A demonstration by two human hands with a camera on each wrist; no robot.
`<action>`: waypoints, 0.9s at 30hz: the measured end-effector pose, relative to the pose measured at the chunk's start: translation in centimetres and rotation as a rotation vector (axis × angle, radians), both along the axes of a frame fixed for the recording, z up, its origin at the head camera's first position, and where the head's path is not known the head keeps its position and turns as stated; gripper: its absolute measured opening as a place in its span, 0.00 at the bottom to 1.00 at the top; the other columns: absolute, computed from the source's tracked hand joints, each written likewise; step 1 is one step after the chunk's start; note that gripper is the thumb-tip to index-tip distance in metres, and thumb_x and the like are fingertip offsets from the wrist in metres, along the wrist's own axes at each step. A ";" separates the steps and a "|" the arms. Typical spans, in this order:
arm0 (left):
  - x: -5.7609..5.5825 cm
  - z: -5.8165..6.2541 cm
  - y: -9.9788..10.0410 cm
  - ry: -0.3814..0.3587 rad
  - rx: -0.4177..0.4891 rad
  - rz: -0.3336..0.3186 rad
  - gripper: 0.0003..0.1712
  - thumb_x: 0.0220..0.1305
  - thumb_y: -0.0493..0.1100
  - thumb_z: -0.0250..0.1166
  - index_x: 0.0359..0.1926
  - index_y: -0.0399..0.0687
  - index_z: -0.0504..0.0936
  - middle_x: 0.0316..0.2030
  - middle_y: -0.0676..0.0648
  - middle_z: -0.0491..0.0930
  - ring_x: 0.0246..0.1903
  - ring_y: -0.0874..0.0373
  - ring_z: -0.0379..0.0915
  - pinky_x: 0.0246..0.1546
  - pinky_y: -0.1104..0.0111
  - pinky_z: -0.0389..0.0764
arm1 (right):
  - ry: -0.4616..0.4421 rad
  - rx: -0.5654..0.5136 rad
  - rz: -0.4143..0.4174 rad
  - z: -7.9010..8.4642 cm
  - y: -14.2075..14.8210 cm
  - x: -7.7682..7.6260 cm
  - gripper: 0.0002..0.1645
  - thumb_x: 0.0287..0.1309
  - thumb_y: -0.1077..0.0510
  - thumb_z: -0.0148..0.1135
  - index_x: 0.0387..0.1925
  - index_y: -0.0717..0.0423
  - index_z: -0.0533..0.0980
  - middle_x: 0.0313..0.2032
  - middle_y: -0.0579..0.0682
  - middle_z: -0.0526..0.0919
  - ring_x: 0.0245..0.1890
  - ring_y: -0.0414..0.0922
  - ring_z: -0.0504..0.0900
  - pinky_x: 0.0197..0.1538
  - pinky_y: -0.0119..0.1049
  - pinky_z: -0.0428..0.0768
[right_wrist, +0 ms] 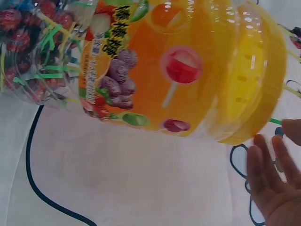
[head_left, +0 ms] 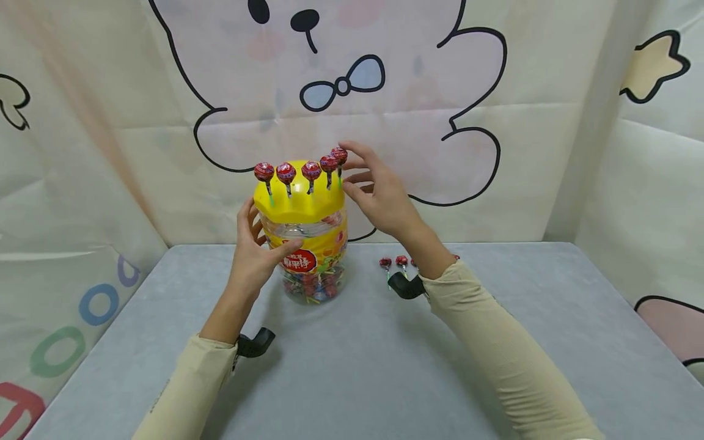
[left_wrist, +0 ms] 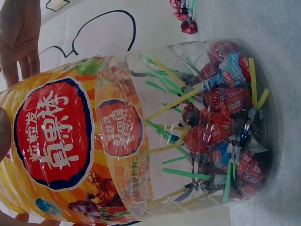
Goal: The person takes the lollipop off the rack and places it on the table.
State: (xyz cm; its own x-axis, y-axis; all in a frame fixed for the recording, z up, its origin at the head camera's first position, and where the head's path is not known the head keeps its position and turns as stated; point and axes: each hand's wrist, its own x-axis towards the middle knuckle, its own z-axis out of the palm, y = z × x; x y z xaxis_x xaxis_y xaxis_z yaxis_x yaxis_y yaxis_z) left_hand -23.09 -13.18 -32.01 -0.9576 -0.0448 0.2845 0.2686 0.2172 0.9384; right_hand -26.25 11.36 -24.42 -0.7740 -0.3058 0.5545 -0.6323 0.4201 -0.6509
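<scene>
A clear plastic jar point(head_left: 313, 229) with a yellow lid point(head_left: 299, 211) and a fruit-printed label point(left_wrist: 54, 136) holds many wrapped lollipops point(left_wrist: 221, 117) in its lower part. Along the lid's edge several red-wrapped lollipops point(head_left: 286, 173) stand upright on their sticks. My left hand point(head_left: 255, 250) grips the jar's left side, thumb across the front of the label. At the lid's right edge my right hand point(head_left: 379, 192) pinches the rightmost lollipop point(head_left: 338, 155), index finger at its head and thumb low by the stick. In the right wrist view a green stick point(right_wrist: 275, 121) meets that thumb.
More red lollipops point(head_left: 385, 263) lie on the grey tabletop point(head_left: 352, 379) right of the jar, partly hidden by my right wrist. Behind the table hangs a pale curtain point(head_left: 539, 122) with cartoon drawings. Black straps point(head_left: 406, 285) sit at both wrists.
</scene>
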 end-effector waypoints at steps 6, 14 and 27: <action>-0.1 -0.2 -0.1 -0.010 0.000 -0.004 0.59 0.57 0.45 0.75 0.76 0.70 0.44 0.77 0.52 0.48 0.73 0.47 0.51 0.69 0.43 0.63 | 0.052 -0.067 0.004 -0.4 -0.4 -0.5 0.36 0.66 0.64 0.61 0.71 0.39 0.62 0.59 0.56 0.78 0.51 0.49 0.84 0.57 0.45 0.82; -0.1 -0.4 -0.3 0.015 -0.005 0.015 0.59 0.56 0.46 0.76 0.77 0.69 0.45 0.77 0.52 0.49 0.73 0.47 0.53 0.69 0.45 0.62 | 0.053 -0.053 0.006 0.0 -0.9 -0.6 0.33 0.67 0.63 0.60 0.69 0.43 0.62 0.53 0.56 0.83 0.50 0.49 0.84 0.58 0.45 0.82; -0.3 -0.3 -0.3 0.008 0.002 0.016 0.59 0.56 0.46 0.76 0.76 0.71 0.45 0.77 0.52 0.49 0.72 0.47 0.53 0.69 0.44 0.63 | 0.045 -0.083 0.001 1.0 -1.1 -0.7 0.29 0.66 0.65 0.61 0.65 0.49 0.66 0.56 0.57 0.81 0.46 0.49 0.86 0.55 0.41 0.84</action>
State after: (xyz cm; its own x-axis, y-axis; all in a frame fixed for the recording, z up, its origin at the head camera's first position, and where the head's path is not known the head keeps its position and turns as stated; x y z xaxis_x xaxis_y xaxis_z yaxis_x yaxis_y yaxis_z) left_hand -23.35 -13.45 -32.33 -0.9546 -0.0606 0.2916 0.2722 0.2195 0.9369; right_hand -26.91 10.23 -23.45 -0.7472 -0.2586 0.6123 -0.6624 0.3650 -0.6542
